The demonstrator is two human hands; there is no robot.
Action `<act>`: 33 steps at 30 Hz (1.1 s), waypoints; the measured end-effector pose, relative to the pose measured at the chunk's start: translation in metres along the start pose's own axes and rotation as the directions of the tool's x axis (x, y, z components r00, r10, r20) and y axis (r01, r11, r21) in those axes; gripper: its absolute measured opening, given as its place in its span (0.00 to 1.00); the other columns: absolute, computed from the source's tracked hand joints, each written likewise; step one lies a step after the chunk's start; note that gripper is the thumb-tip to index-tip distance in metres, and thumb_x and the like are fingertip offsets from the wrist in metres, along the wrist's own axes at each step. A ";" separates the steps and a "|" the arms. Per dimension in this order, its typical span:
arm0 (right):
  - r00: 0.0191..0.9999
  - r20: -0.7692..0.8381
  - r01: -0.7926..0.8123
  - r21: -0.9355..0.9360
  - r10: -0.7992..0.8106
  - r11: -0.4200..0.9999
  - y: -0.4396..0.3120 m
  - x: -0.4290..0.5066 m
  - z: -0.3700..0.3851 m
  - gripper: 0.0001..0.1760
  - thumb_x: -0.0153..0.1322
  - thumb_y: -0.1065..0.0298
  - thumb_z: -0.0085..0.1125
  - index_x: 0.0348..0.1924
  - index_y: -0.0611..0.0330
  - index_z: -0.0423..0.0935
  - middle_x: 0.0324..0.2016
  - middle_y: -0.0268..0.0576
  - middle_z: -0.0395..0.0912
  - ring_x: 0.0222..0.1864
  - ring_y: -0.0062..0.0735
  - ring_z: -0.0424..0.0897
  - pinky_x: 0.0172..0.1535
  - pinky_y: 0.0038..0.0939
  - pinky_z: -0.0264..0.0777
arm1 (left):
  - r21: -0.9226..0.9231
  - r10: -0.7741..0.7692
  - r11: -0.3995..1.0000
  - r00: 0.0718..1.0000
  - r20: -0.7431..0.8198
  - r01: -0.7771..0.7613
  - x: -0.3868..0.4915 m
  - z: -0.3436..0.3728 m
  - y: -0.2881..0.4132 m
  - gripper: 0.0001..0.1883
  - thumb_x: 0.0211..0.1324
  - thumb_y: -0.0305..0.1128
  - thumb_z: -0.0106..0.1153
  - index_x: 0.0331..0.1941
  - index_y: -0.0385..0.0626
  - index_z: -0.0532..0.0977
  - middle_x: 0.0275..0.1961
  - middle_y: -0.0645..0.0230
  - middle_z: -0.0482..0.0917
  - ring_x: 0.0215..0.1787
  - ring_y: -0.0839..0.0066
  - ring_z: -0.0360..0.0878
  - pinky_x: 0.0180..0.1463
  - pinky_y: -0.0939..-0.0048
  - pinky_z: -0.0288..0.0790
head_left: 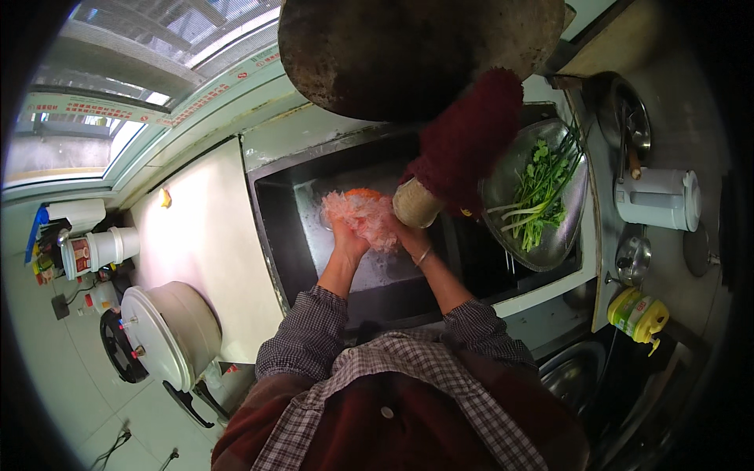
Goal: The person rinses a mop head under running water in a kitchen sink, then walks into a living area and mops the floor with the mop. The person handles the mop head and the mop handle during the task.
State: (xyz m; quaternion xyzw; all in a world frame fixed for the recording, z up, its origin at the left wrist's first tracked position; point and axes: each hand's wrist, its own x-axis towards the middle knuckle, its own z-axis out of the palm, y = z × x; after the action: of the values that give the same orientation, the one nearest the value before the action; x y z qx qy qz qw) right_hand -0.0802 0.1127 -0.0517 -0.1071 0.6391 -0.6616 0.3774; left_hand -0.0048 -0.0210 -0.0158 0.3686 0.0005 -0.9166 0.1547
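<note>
Over the dark sink basin point(377, 282), my left hand point(349, 240) grips the near left side of a pink and white fluffy mesh scrubber point(365, 221). My right hand point(412, 240) is at its right side, partly hidden under a pale rounded object at the end of a dark red fuzzy cover; its fingers do not show fully. Something orange point(362, 192) lies behind the scrubber. Right of my hands, a metal strainer basket point(574, 206) holds green onions and leafy herbs point(539, 200).
The dark red fuzzy cover point(471, 135) reaches over the sink's right part. A large dark round pan-like object point(400, 53) hangs above. At left stands a pressure cooker point(177, 329) by the pale counter point(206, 247). A white pitcher point(657, 199) and a yellow bottle point(638, 314) stand right.
</note>
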 end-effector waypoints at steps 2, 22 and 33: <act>0.963 -0.009 0.261 -0.199 -0.269 0.944 -0.012 0.005 0.008 0.20 0.66 0.62 0.59 0.48 0.60 0.72 0.46 0.35 0.74 0.48 0.23 0.73 0.49 0.29 0.67 | 0.106 -0.032 0.994 0.999 -0.020 0.034 0.002 -0.002 -0.003 0.41 0.56 0.70 0.31 0.62 0.50 0.62 0.64 0.62 0.65 0.65 0.59 0.63 0.65 0.50 0.58; 0.902 -0.033 0.355 -0.513 -0.431 0.781 -0.042 0.037 0.044 0.14 0.54 0.77 0.59 0.34 0.57 0.73 0.33 0.41 0.73 0.40 0.39 0.74 0.46 0.34 0.68 | 0.207 -0.070 0.976 0.806 0.588 -0.067 -0.008 -0.023 -0.037 0.21 0.63 0.40 0.47 0.58 0.47 0.65 0.55 0.64 0.72 0.56 0.68 0.70 0.58 0.65 0.67; 0.963 0.150 0.227 0.009 -0.225 0.974 0.010 0.027 0.010 0.30 0.62 0.62 0.63 0.54 0.62 0.66 0.53 0.46 0.69 0.53 0.39 0.70 0.58 0.35 0.60 | 0.155 -0.080 0.986 0.995 0.062 0.069 -0.024 0.007 -0.025 0.24 0.67 0.49 0.37 0.60 0.47 0.63 0.59 0.63 0.70 0.58 0.66 0.71 0.58 0.60 0.69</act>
State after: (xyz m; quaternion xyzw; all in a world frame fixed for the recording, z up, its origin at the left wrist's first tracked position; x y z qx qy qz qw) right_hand -0.0890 0.0889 -0.0683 -0.2304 0.5952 -0.6877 0.3461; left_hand 0.0002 0.0090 0.0029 0.3476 -0.0609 -0.9312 0.0916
